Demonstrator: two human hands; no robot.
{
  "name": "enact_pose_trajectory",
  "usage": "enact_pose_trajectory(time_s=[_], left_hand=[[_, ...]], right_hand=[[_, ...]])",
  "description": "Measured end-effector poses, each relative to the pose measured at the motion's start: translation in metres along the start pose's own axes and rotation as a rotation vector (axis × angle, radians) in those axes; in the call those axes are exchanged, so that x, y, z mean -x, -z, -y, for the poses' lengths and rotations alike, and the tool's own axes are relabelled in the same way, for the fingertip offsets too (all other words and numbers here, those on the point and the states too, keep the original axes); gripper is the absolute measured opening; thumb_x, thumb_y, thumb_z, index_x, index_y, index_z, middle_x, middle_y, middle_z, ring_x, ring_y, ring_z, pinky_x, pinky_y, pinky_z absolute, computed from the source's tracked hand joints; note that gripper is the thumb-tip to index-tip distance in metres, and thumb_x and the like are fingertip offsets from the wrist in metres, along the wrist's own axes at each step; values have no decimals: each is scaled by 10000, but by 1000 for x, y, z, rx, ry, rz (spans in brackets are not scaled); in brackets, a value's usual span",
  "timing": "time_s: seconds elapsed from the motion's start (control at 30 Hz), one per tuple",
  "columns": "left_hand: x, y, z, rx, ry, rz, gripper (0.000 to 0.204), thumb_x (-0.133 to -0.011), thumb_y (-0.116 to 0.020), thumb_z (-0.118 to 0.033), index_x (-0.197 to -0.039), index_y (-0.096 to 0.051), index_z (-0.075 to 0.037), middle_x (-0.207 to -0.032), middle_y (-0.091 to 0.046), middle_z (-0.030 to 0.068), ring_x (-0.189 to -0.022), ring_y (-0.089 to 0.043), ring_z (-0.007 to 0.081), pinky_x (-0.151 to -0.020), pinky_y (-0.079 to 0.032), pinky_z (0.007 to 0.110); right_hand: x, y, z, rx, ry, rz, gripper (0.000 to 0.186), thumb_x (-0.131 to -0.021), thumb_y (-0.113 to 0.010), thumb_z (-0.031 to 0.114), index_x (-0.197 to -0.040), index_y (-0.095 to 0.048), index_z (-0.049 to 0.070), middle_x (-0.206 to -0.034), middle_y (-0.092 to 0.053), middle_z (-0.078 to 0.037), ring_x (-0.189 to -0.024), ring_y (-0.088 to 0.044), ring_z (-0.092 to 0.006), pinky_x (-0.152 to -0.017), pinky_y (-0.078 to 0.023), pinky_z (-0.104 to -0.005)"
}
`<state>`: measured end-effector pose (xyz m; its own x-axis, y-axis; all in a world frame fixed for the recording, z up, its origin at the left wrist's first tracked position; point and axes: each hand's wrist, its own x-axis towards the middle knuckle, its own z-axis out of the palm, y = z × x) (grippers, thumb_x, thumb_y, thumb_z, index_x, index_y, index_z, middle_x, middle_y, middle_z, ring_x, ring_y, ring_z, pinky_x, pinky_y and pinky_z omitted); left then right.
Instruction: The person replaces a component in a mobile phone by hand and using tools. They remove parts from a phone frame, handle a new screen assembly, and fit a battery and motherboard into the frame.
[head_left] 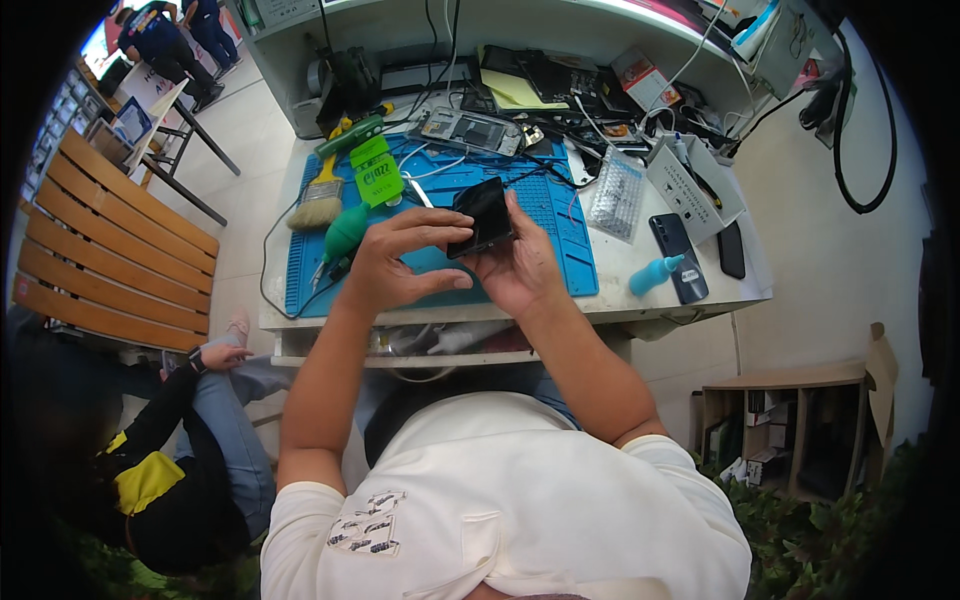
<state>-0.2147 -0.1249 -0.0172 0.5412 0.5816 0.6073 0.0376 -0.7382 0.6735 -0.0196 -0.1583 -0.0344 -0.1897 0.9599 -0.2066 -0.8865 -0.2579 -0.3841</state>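
A dark smartphone (483,215) with a glossy black face rests in my right hand (522,265), fingers and thumb around its right side and lower end. My left hand (405,258) is open, its fingertips lying on the phone's left edge and face and its thumb stretched out below. Under both hands lies a blue work mat (555,225). Left of my left hand are a green air blower (346,230) and a broad paintbrush (318,203). A bright green packet (376,170) lies beyond them.
An opened phone (470,131), cables and loose parts crowd the bench's back. To the right are bubble wrap (617,196), a white box (694,190), a blue bottle (656,276) and another phone (678,258). A drawer (455,340) stands partly pulled out; a person (190,440) sits at left.
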Motion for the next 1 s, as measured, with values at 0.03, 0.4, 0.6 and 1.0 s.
enact_pose_trajectory(time_s=[0.03, 0.4, 0.6, 1.0], left_hand=[[3, -2, 2, -40, -48, -21, 504, -681, -962, -109, -1153, -795, -48, -1220, -752, 147, -1131, -728, 274, -951, -584, 369], [11, -36, -10, -156, 10, -294, 391, -743, -903, -22, -1120, -800, -50, -1149, -777, 130, -1060, -758, 251, -899, -611, 333], [9, -47, -11, -169, -21, -436, 360, -761, -889, 24, -1103, -792, -30, -1111, -784, 143, -1030, -765, 246, -886, -616, 331], [8, -52, -12, -110, 1, -530, 335, -772, -885, 32, -1088, -789, -21, -1101, -786, 147, -1015, -761, 230, -879, -610, 321]], right_hand=[[-2, 4, -1, -2, 0, 18, 427, -1112, -473, 461, -1168, -632, 68, -1094, -711, -129, -1015, -717, -270, -901, -617, -478], [-4, 10, -12, -80, 28, -32, 405, -1069, -584, 471, -1045, -676, 77, -1006, -704, -83, -932, -697, -198, -752, -588, -325], [-7, 14, -18, -143, 94, -52, 400, -1049, -637, 431, -1091, -673, 35, -1025, -700, -103, -1007, -672, -211, -860, -565, -342], [-4, 17, -16, -214, 106, 60, 308, -1013, -711, 306, -1093, -671, 12, -1026, -718, -110, -997, -694, -220, -875, -575, -359]])
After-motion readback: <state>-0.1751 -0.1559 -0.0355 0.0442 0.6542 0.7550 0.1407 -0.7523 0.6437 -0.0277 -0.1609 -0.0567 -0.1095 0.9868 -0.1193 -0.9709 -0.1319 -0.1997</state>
